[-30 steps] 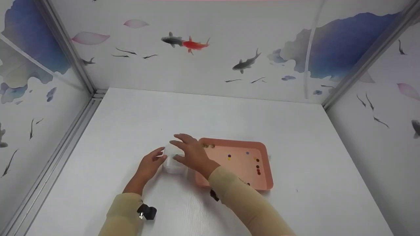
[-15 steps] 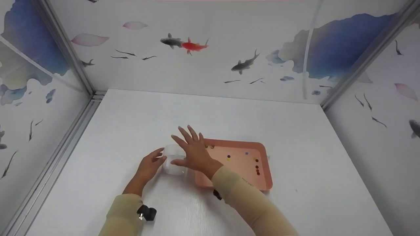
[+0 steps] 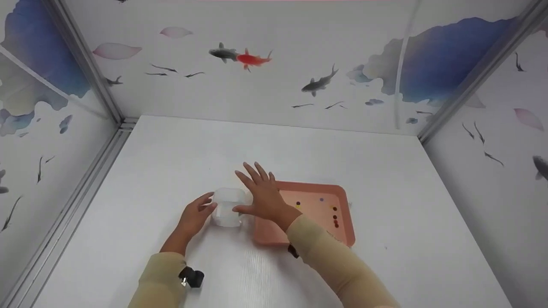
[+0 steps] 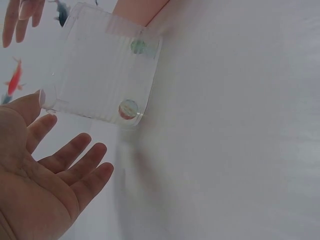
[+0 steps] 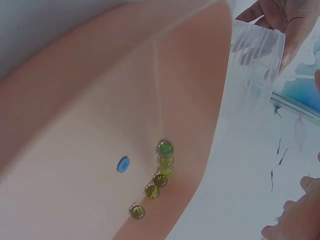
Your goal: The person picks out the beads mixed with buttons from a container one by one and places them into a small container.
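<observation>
A clear plastic container (image 3: pixel 228 211) stands on the white table, left of the pink tray. My left hand (image 3: pixel 197 216) pinches its left rim between thumb and index finger, the other fingers loose beside it in the left wrist view. Inside the container lie a green marble (image 4: pixel 138 47) and a multicoloured marble (image 4: pixel 128 109). Over the tray's left side my right hand (image 3: pixel 267 199) hovers with fingers spread, holding nothing, its thumb close to the container's right rim. Several greenish and yellowish marbles (image 5: pixel 166 149) line the tray's edge in the right wrist view; the right hand hides them from the head view.
The pink tray (image 3: pixel 350 222) has a raised rim. In it are a blue button (image 5: pixel 123 164) and several dark, red and yellow buttons (image 3: pixel 336 217). Panels painted with fish, such as the back wall (image 3: pixel 274 94), enclose the table (image 3: pixel 406 192) on three sides.
My right hand has moved from over the container to the right and slightly up, its bent fingers straightening and spreading. The left hand and the container have stayed in place.
</observation>
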The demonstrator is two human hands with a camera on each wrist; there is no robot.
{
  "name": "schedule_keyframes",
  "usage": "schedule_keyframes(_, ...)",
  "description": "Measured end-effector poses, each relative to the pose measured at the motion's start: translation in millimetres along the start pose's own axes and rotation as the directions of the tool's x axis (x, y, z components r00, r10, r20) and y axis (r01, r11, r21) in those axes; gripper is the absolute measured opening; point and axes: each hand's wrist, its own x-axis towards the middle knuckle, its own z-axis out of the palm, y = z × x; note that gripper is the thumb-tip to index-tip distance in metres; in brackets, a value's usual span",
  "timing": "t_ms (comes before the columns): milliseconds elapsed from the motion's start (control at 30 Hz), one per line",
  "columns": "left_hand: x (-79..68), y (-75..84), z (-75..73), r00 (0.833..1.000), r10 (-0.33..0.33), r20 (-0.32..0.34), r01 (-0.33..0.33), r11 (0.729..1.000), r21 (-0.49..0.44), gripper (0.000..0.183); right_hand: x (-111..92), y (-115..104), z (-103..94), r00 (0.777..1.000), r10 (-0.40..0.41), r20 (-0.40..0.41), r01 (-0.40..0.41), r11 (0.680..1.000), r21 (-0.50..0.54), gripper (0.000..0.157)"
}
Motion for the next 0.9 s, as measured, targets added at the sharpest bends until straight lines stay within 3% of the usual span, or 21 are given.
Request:
schedule_keyframes(367, -0.2, -1.1, 1.1, 1.000, 0.017, -0.008, -0.017, 1.000, 0.015, 0.052, -5, 15, -7.4, 1.000, -0.003, 0.002, 0.003, 1.000, 0.017, 0.092)
schedule_keyframes(733, 2.2, -1.5, 1.0, 1.000, -0.024, 0.003, 0.024, 1.000, -0.002, 0.051, -15, 32, -15.4, 0.995, -0.015, -0.094, 0.029, 0.988, 0.150, 0.089)
schedule_keyframes(900, 1.8, -0.9, 1.0, 1.000, -0.030, 0.001, 0.030, 1.000, -0.005, 0.052, -18, 40, -18.1, 0.992, -0.011, -0.122, 0.031, 0.987, 0.159, 0.088)
